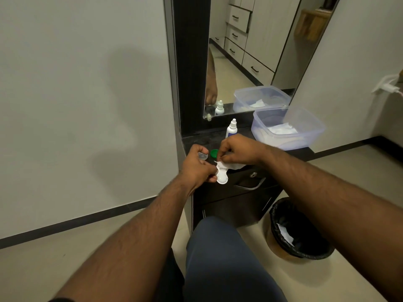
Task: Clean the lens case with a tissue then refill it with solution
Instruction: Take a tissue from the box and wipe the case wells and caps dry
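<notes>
My left hand (197, 168) grips a white lens case (222, 177) by its left side, just in front of the dark cabinet top (290, 152). My right hand (237, 152) pinches a white tissue (234, 165) and holds it against the upper well of the case. A green cap (214, 153) and a clear grey cap (202, 156) lie on the cabinet top behind my hands. The white solution bottle (231, 128) stands upright farther back, capped.
A clear plastic tub (287, 127) with tissues sits at the right of the cabinet top, below a mirror (250, 51). A bin with a black liner (298, 229) stands on the floor at the right. A drawer handle (250, 186) lies below the case.
</notes>
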`<state>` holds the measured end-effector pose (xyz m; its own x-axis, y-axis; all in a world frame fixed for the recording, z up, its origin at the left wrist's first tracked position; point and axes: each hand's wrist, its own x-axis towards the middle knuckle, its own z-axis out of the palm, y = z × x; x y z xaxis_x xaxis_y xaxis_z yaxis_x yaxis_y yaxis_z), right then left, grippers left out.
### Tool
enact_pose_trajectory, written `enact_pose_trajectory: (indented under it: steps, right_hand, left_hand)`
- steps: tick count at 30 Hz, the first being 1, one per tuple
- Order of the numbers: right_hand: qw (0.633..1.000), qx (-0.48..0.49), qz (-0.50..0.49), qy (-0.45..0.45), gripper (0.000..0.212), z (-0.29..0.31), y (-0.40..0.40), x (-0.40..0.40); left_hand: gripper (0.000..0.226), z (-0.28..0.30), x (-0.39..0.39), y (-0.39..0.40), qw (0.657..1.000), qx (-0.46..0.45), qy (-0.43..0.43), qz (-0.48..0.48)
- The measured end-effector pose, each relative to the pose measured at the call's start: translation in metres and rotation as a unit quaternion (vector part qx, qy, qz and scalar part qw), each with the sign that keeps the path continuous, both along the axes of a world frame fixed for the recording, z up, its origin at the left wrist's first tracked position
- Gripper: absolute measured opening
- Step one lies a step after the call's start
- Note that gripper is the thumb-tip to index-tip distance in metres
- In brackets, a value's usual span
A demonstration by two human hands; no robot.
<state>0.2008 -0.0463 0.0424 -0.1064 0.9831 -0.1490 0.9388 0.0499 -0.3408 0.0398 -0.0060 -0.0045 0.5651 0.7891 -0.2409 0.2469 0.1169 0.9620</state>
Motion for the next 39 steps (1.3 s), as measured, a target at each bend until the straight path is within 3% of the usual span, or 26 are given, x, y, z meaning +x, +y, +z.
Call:
enact_pose_trajectory:
  steps: [5,15,19,24,32,39]
  right_hand:
    - [1.000,0.003,0.031,0.001,0.015,-0.001,0.002,-0.008]
    - [0.998,0.022,-0.030,0.041,0.016,-0.004,-0.002,-0.004]
    - [0.999,0.009,0.029,-0.009,0.016,-0.003,-0.002,-0.012]
    - [0.998,-0.001,-0.039,0.051,0.016,-0.005,0.000,-0.007]
    - [0.993,0.004,-0.099,0.058,0.017,-0.014,-0.001,0.001]
    - [0.980,-0.014,-0.137,0.142,0.014,-0.015,-0.018,0.012]
  left_hand:
    - [0.050,-0.001,0.000,0.001,1.000,-0.004,0.002,-0.005]
    - [0.047,-0.001,0.001,0.001,1.000,0.002,0.001,-0.009]
    - [0.046,0.000,0.001,0.002,1.000,0.006,0.009,-0.008]
    - [0.047,0.000,0.001,0.001,1.000,0.008,0.009,-0.009]
    - [0.049,-0.002,0.001,0.001,1.000,0.013,0.008,-0.010]
    - [0.048,-0.002,0.003,0.000,1.000,0.011,0.004,-0.007]
